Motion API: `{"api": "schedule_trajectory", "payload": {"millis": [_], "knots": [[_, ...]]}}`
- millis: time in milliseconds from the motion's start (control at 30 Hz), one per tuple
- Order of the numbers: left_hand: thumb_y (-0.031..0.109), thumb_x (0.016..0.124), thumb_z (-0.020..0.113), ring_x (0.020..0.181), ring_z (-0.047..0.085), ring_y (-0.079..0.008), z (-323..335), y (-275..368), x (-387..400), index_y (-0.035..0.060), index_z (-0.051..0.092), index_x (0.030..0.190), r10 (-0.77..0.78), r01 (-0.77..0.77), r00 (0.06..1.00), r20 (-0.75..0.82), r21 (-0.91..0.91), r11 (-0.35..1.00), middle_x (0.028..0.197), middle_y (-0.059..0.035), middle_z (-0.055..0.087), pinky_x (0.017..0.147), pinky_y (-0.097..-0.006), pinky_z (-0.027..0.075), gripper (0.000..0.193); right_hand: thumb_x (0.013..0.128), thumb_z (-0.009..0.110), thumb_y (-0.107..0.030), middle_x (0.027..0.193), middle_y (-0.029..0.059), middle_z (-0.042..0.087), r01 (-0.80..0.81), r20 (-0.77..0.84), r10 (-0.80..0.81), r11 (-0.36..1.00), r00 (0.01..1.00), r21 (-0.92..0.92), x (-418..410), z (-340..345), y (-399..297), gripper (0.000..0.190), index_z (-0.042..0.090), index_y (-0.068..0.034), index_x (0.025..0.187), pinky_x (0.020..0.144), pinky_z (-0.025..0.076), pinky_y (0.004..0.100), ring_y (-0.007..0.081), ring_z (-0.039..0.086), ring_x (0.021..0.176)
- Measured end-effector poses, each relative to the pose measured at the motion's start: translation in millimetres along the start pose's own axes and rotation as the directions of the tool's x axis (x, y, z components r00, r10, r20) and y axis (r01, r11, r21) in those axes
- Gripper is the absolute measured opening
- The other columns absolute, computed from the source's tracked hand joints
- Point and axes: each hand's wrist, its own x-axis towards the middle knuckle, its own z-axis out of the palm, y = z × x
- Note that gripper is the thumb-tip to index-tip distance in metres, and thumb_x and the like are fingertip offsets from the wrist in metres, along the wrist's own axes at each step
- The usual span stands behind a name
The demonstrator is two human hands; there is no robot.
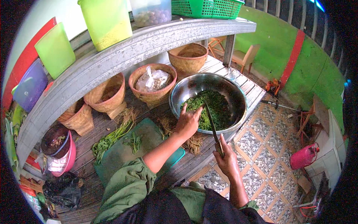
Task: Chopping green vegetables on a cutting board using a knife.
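Observation:
A large stainless steel bowl holds chopped green leaves. My left hand reaches over its near left rim, fingers spread, the fingertips near the greens and the knife blade. In my right hand is the handle of a long knife, its dark blade pointing into the bowl over the greens. A green cutting board lies left of the bowl, partly hidden by my left arm, with a small leafy sprig on it. Leafy stems with roots lie along its far left edge, and cut roots lie near the bowl.
Woven bamboo baskets stand behind, one holding a knotted plastic bag. A raised wooden shelf carries plastic containers and a green basket. A pink basin and black plastic bag sit left; a pink gas cylinder stands right.

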Motion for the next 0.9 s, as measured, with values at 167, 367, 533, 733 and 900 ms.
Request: {"api": "schedule_trajectory", "payload": {"millis": [167,367,533,733,900], "knots": [[0.024,0.087,0.07,0.082,0.068,-0.0285,-42.4,9.7,-12.5,0.006,0.058,0.123,-0.096,0.048,0.982,-0.162,-0.28,0.959,0.079,-0.0067,0.071,0.103,-0.0544,0.037,0.042,0.09,0.06,-0.001,0.088,0.0047,0.059,0.052,-0.038,-0.045,0.971,0.998,0.234,0.3,31.2,18.9,0.071,0.029,-0.012,0.153,0.056,0.046,0.0264,0.0091,0.051,0.063],[0.01,0.082,0.065,0.096,0.062,-0.0228,-98.8,-102.5,-111.9,0.0143,0.072,0.09,-0.108,0.106,0.994,0.014,0.129,0.986,0.09,-0.0028,0.07,0.098,-0.045,0.037,0.012,0.09,0.064,-0.005,0.133,0.0213,0.058,-0.16,0.334,0.006,0.885,0.943,0.436,-22.2,77.7,10.0,0.067,0.034,-0.005,0.15,0.1,0.043,0.0338,0.0218,0.055,0.122],[-0.001,0.082,0.053,0.128,0.048,-0.0257,-134.1,-162.8,-210.4,0.0267,0.07,0.115,-0.219,0.096,0.91,0.351,0.336,0.937,0.132,-0.0051,0.057,0.115,-0.057,0.022,0.046,0.093,0.063,-0.011,0.097,0.0041,0.066,-0.112,0.515,-0.153,0.888,0.843,0.447,-35.0,123.7,18.7,0.068,0.031,-0.014,0.153,0.056,0.049,0.0272,0.0067,0.053,0.06],[0.006,0.084,0.056,0.139,0.037,-0.0251,-136.3,-169.7,-232.7,0.0315,0.055,0.135,-0.035,-0.23,0.847,0.531,0.424,0.876,0.15,-0.006,0.039,0.117,-0.0589,0.021,0.057,0.092,0.063,-0.009,0.099,0.0046,0.067,-0.048,0.557,-0.208,0.911,0.804,0.41,-38.4,137.0,11.3,0.068,0.032,-0.014,0.152,0.058,0.05,0.027,0.0073,0.055,0.06],[0.011,0.081,0.063,0.137,0.039,-0.0229,-131.4,-189.4,-241.5,0.0239,0.061,0.125,0.034,-0.281,0.853,0.52,0.404,0.871,0.146,-0.0039,0.044,0.116,-0.0582,0.022,0.045,0.092,0.064,-0.009,0.097,0.0049,0.067,-0.091,0.571,-0.16,0.918,0.805,0.386,-44.6,137.0,9.7,0.068,0.032,-0.013,0.152,0.058,0.051,0.0273,0.0077,0.055,0.059]]}}
